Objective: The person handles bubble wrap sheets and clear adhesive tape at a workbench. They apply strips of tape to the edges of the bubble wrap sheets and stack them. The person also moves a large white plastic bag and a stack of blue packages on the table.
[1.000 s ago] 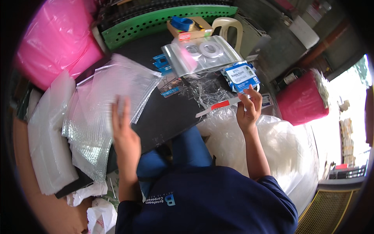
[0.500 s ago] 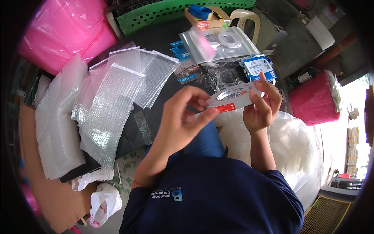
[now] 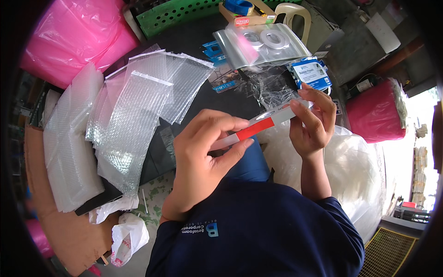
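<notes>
Above my lap, my right hand [image 3: 314, 122] grips a roll of white tape [image 3: 284, 114] by its right side, fingers curled over the rim. The roll is tilted almost edge-on, so only a sliver of its hollow centre shows. A red band [image 3: 256, 129] marks its near face. From the left, my left hand [image 3: 200, 147] closes thumb and fingers around the tape's left end, just beside the red band. Its fingers partly hide that end; I cannot tell whether a strip is peeled loose there.
Bubble-wrap pouches [image 3: 134, 120] lie fanned on the dark table [image 3: 194, 104], with folded bubble wrap [image 3: 69, 143] at left. Two tape rolls [image 3: 275, 39] rest on clear plastic sheets [image 3: 230, 51] beyond my hands. A blue-and-white package [image 3: 310, 74] sits behind my right hand.
The tape roll has tipped from showing its open ring to nearly edge-on, exposing more of the red band. My left hand has shifted left and slightly down.
</notes>
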### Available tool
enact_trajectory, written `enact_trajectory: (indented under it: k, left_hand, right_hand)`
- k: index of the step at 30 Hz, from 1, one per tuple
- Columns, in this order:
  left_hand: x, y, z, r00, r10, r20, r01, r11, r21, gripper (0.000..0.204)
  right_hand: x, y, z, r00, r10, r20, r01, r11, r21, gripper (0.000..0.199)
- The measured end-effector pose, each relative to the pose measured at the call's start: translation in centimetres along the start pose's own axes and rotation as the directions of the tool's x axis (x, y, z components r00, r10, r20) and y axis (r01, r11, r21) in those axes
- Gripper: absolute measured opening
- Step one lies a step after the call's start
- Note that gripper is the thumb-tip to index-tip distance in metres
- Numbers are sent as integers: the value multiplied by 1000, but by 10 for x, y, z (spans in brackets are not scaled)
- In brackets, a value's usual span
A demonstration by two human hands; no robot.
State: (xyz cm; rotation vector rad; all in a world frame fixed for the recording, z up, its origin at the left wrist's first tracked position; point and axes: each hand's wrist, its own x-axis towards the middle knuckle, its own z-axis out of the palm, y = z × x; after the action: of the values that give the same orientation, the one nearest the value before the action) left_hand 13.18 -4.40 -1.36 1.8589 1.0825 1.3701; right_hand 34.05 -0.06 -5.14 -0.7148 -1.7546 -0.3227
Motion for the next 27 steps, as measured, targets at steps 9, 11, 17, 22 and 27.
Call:
enact_trajectory:
  k: [9, 11, 17, 22, 27]
  left_hand:
    - [-10, 7, -12, 984, 164, -73, -142, 959, 247, 24]
    - [-11, 6, -13, 981, 184, -55, -166, 957, 236, 24]
    - [-9, 5, -13, 928, 358, -103, -328, 916, 231, 27]
    - [-10, 6, -16, 920, 379, -102, -360, 918, 165, 29]
    - [-8, 4, -16, 903, 412, -121, -389, 904, 178, 33]
  right_hand:
    - [4, -3, -1, 998, -55, 24, 56, 998, -3, 42]
    - [3, -3, -2, 998, -62, 12, 62, 998, 6, 43]
    - [6, -6, -2, 998, -42, -36, 43, 998, 36, 41]
    - [7, -7, -3, 997, -17, -69, 19, 999, 30, 41]
    - [6, -7, -4, 998, -8, -57, 11, 999, 40, 42]
